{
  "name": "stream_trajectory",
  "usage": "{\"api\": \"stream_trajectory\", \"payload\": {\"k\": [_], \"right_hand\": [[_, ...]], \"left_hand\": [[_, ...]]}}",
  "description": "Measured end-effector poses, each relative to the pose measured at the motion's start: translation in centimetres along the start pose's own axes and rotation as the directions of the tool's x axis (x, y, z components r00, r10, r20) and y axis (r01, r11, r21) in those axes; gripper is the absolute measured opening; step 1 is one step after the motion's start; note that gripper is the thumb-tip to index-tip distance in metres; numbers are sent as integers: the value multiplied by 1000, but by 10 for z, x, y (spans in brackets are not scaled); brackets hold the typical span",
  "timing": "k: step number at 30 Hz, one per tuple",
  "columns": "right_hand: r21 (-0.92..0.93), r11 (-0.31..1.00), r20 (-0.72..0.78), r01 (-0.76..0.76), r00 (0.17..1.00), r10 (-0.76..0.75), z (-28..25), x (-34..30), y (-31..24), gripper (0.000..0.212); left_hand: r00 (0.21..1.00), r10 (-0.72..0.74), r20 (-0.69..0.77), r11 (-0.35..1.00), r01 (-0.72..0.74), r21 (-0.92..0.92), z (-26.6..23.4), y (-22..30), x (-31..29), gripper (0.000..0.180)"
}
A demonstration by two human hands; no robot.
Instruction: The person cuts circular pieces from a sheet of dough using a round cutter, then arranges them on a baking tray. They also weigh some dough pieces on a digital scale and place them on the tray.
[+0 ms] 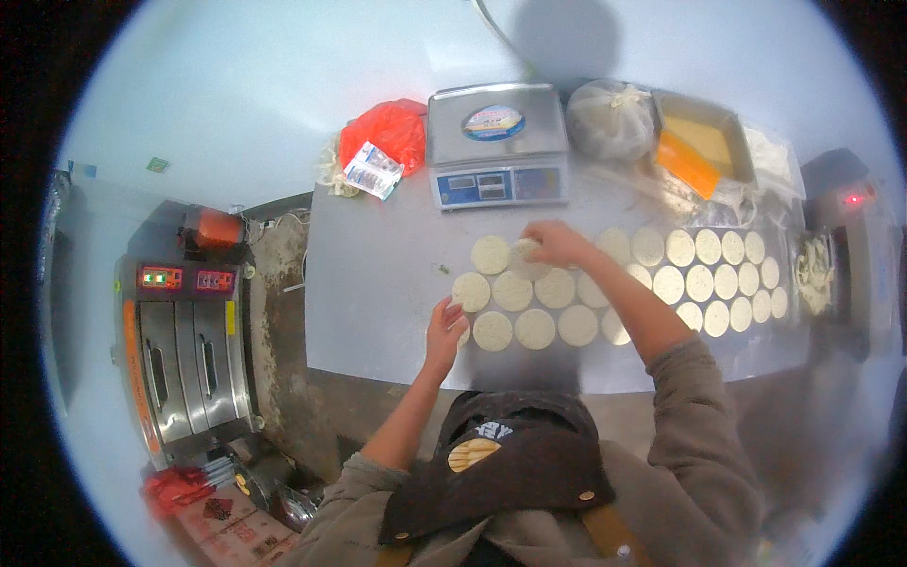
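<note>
Flat, pale round dough pieces (492,331) lie in several staggered rows across the grey table. My right hand (557,244) reaches over the back row with its fingers closed on the edge of a dough round (523,259), which overlaps its neighbours in the picture. At the left end of the front row, my left hand (444,333) has its fingers around another dough round (463,337), mostly hidden by the hand. Just beyond the left fingertips lies a further round (470,292).
A digital scale (498,142) stands at the table's back, beside a red plastic bag (387,132). A tied clear bag (609,121) and a metal tray (742,142) with an orange scraper-like piece (688,163) are back right. A two-door steel oven (184,369) stands left.
</note>
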State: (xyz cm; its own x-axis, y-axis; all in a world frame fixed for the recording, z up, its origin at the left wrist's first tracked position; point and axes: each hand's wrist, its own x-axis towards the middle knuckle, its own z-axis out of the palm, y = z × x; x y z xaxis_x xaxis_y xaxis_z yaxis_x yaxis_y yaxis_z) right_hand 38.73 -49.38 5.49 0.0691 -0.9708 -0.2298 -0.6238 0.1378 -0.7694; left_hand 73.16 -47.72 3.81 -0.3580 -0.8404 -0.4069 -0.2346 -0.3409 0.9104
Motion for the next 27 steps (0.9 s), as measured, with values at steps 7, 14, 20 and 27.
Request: {"api": "stream_trajectory", "payload": {"k": [7, 14, 20, 27], "right_hand": [[569, 812, 93, -131, 991, 95, 15, -27, 1, 43], [-456, 877, 38, 151, 988, -150, 61, -46, 46, 30], [-516, 832, 184, 203, 975, -123, 67, -36, 50, 33], [-461, 846, 336, 268, 935, -113, 63, -29, 56, 20]], "left_hand": [[840, -71, 537, 421, 514, -748, 67, 28, 17, 59], [905, -122, 407, 803, 331, -496, 48, 37, 51, 59], [864, 402, 302, 884, -453, 117, 42, 125, 166, 70], [868, 190, 459, 955, -272, 119, 38, 220, 328, 64]]}}
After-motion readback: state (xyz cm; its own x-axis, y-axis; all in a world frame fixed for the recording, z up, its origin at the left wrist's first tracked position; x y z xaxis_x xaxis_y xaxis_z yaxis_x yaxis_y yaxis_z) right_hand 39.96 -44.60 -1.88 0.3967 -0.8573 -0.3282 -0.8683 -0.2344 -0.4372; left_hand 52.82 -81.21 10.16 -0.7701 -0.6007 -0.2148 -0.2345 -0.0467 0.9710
